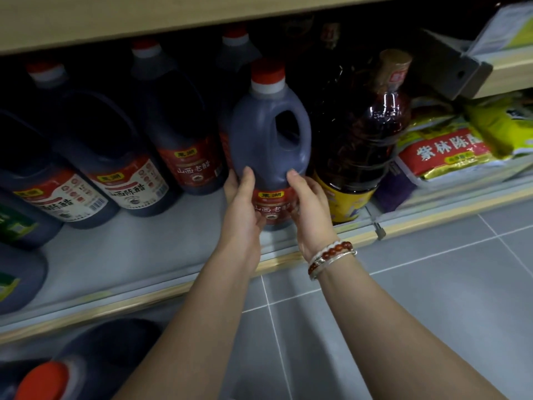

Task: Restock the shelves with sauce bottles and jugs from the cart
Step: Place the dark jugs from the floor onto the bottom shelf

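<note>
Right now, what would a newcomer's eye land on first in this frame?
First, the dark jug with the red cap at mid-frame, held at its label between the left hand and the right hand, near the front edge of the shelf. Next come the beaded bracelets on the right wrist and the tall bottle of reddish liquid just right of the jug. A row of jugs lines the shelf to the left.

Head camera: close, angled down onto shelf [121,255].
</note>
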The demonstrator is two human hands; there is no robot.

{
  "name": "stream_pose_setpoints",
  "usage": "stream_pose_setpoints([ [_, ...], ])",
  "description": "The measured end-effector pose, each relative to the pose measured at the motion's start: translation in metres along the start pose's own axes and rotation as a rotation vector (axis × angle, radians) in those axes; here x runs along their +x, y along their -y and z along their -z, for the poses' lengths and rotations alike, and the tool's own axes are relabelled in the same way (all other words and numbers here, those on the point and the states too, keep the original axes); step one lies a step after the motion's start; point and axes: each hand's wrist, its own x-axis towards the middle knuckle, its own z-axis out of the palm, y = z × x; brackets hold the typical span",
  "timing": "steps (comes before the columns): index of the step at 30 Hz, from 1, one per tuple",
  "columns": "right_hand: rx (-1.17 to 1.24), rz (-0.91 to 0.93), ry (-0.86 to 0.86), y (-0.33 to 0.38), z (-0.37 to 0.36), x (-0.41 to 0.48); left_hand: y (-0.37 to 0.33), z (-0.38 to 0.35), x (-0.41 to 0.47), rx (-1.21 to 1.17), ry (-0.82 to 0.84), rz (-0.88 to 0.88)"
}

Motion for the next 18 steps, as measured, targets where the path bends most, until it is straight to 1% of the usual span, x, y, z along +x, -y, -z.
stream_pose_setpoints([
  [4,-0.053,-0.012,0.059,0.005,0.007,-0.005,0.004,-0.001,-0.001,-0.047,-0.029,-0.031],
  [5,-0.07,-0.01,0.036,0.004,0.009,-0.01,0.006,-0.001,-0.002,-0.034,-0.058,-0.044],
  [7,-0.141,0.009,-0.077,0.004,0.015,-0.022,0.016,0.001,-0.008,0.025,-0.128,-0.045],
  [9,-0.209,0.014,-0.177,0.005,0.031,-0.037,0.032,0.002,-0.017,0.11,-0.212,0.007],
  [10,-0.225,0.001,-0.198,0.007,0.04,-0.044,0.041,0.002,-0.021,0.168,-0.234,0.035],
  [11,-0.234,-0.015,-0.214,0.011,0.052,-0.051,0.052,0.0,-0.026,0.222,-0.224,0.084],
  [12,-0.254,-0.027,-0.221,0.017,0.064,-0.056,0.063,-0.002,-0.029,0.263,-0.184,0.14],
  [15,-0.325,-0.035,-0.275,0.043,0.107,-0.065,0.099,-0.023,-0.043,0.402,0.042,0.357],
  [16,-0.337,-0.029,-0.318,0.055,0.128,-0.071,0.113,-0.036,-0.055,0.461,0.156,0.437],
  [18,-0.345,-0.021,-0.396,0.077,0.167,-0.082,0.133,-0.058,-0.077,0.582,0.407,0.526],
])
